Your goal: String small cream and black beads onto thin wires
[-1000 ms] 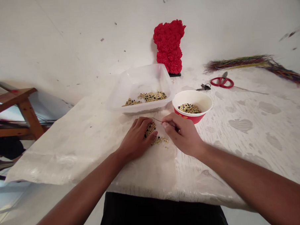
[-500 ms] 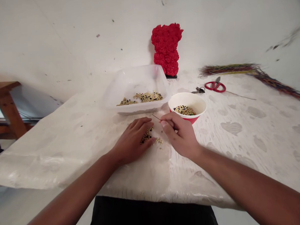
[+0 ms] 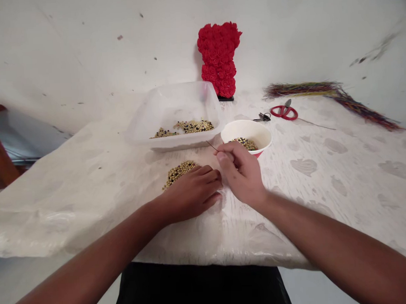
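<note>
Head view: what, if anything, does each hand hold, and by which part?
The right hand pinches a thin wire-like strand behind its exposed tip; its other end is hidden. Whether the left hand holds anything cannot be told.

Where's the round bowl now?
In the head view, the bowl sits right of centre, just right of the tub, partly hidden by the right hand.

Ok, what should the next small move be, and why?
Probably lower the thin wire in the right hand toward the bead pile on the table: its exposed end looks bare, and the pile lies close by, next to the left hand.
</note>
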`<state>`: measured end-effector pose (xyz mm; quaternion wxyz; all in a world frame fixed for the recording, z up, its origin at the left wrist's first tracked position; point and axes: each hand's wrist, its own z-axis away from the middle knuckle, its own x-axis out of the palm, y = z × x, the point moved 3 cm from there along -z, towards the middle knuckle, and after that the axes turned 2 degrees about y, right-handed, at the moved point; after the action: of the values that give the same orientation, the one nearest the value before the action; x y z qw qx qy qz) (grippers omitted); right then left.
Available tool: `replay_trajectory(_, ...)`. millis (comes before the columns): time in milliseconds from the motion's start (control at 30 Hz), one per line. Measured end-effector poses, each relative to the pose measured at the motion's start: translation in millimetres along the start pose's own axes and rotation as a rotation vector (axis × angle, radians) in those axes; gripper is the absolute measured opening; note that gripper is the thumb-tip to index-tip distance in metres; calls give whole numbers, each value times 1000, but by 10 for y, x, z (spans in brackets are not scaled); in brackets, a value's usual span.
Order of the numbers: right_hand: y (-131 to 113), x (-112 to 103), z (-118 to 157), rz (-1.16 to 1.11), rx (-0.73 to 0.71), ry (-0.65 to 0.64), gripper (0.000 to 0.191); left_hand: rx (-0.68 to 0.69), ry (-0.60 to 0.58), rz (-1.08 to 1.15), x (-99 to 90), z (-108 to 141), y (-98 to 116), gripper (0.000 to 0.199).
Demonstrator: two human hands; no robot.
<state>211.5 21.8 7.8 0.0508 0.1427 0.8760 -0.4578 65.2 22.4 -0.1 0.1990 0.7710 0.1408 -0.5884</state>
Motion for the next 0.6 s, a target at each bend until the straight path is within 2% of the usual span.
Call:
replay_trajectory(333, -9, 0, -10, -24, 10, -26, 14, 5, 8, -155, -138, 88, -192, 23)
replay_trajectory(600, 2, 12, -10, -6, 10, -21, 14, -41, 45, -84, -245, 107, -168, 22)
